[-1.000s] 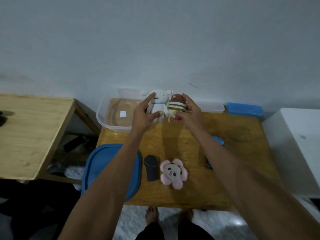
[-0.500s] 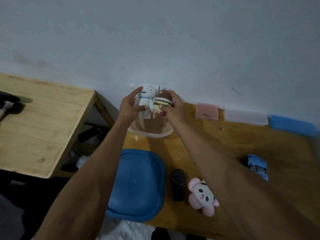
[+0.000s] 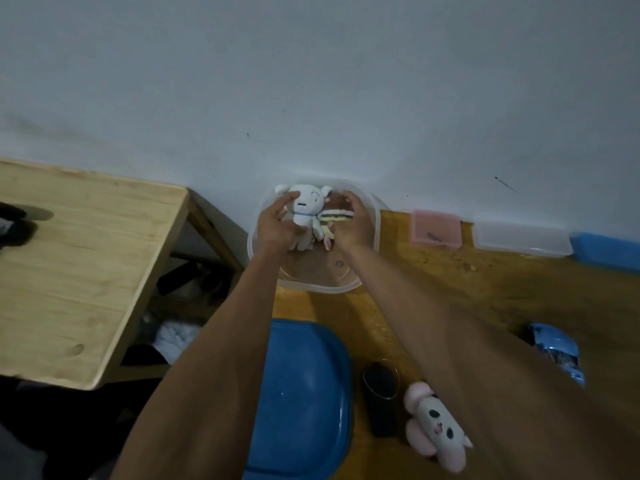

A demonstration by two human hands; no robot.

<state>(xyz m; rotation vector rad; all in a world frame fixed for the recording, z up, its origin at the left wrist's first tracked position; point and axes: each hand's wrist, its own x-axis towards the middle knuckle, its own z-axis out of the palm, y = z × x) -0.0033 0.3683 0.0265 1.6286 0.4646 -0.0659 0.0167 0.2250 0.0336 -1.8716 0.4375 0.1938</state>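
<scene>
Left hand [image 3: 277,228] clasped a white plush animal [image 3: 303,211] mid-body, right hand [image 3: 353,225] seemingly a striped yellow-brown plush [image 3: 337,216]; both likely soft, light.

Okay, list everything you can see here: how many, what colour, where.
brown table: 1, dark wood, centre
light table: 1, pale wood, left
white plush toy: 1, white, over the clear tub
striped plush toy: 1, yellow and dark stripes, beside the white one
clear tub: 1, see-through, brown table's far left corner
blue lid: 1, blue, brown table's near left
dark cylinder: 1, black, right of the lid
flower plush: 1, pink, right of the cylinder
foil packet: 1, blue, table's right
pink box, clear box, blue box: 1 each, along the wall
left hand: 1, grips white plush toy
right hand: 1, grips striped plush toy
</scene>
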